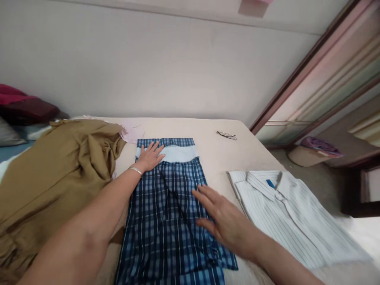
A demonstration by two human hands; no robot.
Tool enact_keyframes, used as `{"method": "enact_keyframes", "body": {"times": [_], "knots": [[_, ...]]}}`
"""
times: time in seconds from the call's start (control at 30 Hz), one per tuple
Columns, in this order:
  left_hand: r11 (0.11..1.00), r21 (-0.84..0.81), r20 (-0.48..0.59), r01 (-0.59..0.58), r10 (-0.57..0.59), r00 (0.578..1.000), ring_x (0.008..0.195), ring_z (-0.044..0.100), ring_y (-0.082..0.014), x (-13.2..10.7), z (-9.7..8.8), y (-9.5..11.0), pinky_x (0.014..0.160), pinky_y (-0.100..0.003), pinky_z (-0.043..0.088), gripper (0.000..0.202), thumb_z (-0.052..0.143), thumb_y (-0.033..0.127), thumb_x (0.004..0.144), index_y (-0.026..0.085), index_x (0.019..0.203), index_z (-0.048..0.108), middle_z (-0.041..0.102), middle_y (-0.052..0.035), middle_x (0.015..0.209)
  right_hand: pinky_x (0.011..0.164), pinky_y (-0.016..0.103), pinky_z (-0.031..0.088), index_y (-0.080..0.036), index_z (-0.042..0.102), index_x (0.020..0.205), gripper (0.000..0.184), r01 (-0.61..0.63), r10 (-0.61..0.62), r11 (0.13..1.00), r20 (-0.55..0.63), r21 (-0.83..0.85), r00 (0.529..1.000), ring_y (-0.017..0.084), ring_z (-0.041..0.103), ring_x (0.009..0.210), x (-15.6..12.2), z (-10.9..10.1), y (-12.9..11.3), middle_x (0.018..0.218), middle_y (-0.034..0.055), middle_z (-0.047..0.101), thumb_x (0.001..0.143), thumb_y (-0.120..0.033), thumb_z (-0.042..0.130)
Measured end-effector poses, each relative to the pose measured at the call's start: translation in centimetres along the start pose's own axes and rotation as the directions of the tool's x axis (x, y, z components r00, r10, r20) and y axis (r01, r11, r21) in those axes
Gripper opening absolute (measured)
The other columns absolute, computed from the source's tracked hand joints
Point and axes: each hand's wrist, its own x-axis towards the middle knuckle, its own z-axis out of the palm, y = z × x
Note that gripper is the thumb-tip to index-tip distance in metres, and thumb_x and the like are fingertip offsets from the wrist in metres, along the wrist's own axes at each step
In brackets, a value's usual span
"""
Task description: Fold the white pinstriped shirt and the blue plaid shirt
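A blue plaid shirt (166, 213) lies folded lengthwise on the bed, its pale inner band at the far end. My left hand (150, 156), with a silver bangle at the wrist, lies flat and open on the shirt's far left part beside that band. My right hand (221, 217) is open with fingers spread, resting on or just over the shirt's right edge. Neither hand grips anything.
A folded white striped shirt (291, 213) lies to the right on the cream bed sheet (213, 158). A heap of tan cloth (53, 178) fills the left. A small dark object (227, 135) lies far on the bed. Dark pillows (23, 109) sit far left; a basket (311, 152) stands on the floor.
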Motion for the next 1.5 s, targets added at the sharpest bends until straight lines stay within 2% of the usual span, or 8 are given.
{"method": "enact_keyframes", "body": {"times": [0.2,0.37,0.5,0.8,1.03,1.27,1.4,1.5], "knots": [[0.976,0.058,-0.078,-0.210,0.214,0.974,0.155,0.022,-0.0287,-11.7,-4.6,2.9,0.124,-0.059,0.022,0.056,0.030,0.034,0.104,0.020,0.157,0.038,0.024,-0.0087,0.168,0.118,0.052,0.038,-0.017,0.025,0.164,0.102,0.213,-0.210,0.965,0.038,-0.150,0.977,0.032,0.023,0.154,-11.4,3.1,-1.3,0.167,0.0123,0.024,0.067,-0.015,0.057],[0.942,0.023,0.010,-0.334,0.334,0.942,0.154,0.027,-0.0229,-29.6,-5.7,5.3,0.127,-0.046,0.028,0.068,0.042,0.018,0.090,0.022,0.157,0.039,0.031,-0.0036,0.165,0.120,0.052,0.035,-0.012,0.018,0.165,0.103,0.182,-0.193,0.944,-0.013,-0.276,0.981,0.029,0.019,0.156,-12.6,4.1,-0.8,0.169,0.0130,0.019,0.067,-0.005,0.050],[0.953,0.031,0.024,-0.301,0.301,0.953,0.153,0.030,-0.0238,-37.5,-3.1,7.2,0.124,-0.043,0.035,0.084,0.047,0.013,0.080,0.021,0.162,0.030,0.027,-0.0062,0.166,0.118,0.054,0.036,-0.012,0.024,0.163,0.094,0.198,-0.221,0.923,-0.034,-0.331,0.975,0.031,0.022,0.154,-11.8,4.1,-1.7,0.168,0.0143,0.021,0.072,-0.001,0.048],[0.932,0.298,0.016,-0.207,0.211,0.977,0.138,0.052,-0.0284,-36.1,0.6,10.3,0.120,-0.049,0.039,0.063,0.036,-0.003,0.082,0.011,0.138,0.061,0.054,-0.0206,0.147,0.111,0.048,0.041,-0.011,0.052,0.145,0.050,0.321,-0.336,0.915,-0.025,-0.243,0.941,0.030,0.049,0.137,-9.7,6.0,-1.6,0.149,0.0175,0.054,0.096,-0.010,0.046],[0.981,0.050,0.050,-0.188,0.185,0.981,0.098,0.065,-0.0220,-36.8,-3.3,11.3,0.119,-0.052,0.029,0.031,0.045,0.001,0.086,0.018,0.092,0.069,0.070,-0.0068,0.093,0.105,0.044,0.038,-0.017,0.064,0.103,0.026,0.215,-0.207,0.972,0.091,-0.094,0.974,0.024,0.063,0.102,-10.2,3.0,-4.0,0.106,0.0099,0.070,0.088,-0.009,0.045],[0.955,-0.288,0.268,-0.069,0.149,0.952,0.092,0.062,-0.0203,-42.5,-7.6,11.9,0.099,-0.038,0.043,0.028,0.044,0.006,0.082,0.022,0.084,0.067,0.068,-0.0032,0.090,0.072,0.028,0.041,-0.021,0.058,0.088,0.025,0.078,-0.152,0.957,0.254,0.280,0.955,0.017,0.058,0.076,-15.9,-1.7,-7.4,0.080,0.0014,0.061,0.075,-0.004,0.044],[0.795,-0.596,0.368,0.111,0.147,0.918,0.092,0.062,-0.0178,-40.2,-10.9,9.0,0.083,-0.028,0.045,0.037,0.047,0.013,0.076,0.024,0.100,0.074,0.071,-0.0006,0.098,0.072,0.025,0.041,-0.021,0.063,0.093,0.031,-0.033,-0.181,0.790,0.284,0.612,0.942,0.015,0.056,0.076,-14.6,-5.1,-6.9,0.080,-0.0016,0.060,0.075,-0.005,0.043],[0.548,-0.819,0.264,0.171,0.096,0.960,0.079,0.061,-0.0164,-34.7,-12.4,6.1,0.071,-0.026,0.043,0.033,0.052,0.019,0.073,0.018,0.098,0.075,0.071,-0.0025,0.089,0.078,0.026,0.043,-0.019,0.067,0.097,0.028,-0.068,-0.140,0.614,0.194,0.786,0.971,0.016,0.058,0.084,-9.6,-6.5,-4.6,0.090,-0.0003,0.064,0.077,-0.011,0.048]]}}
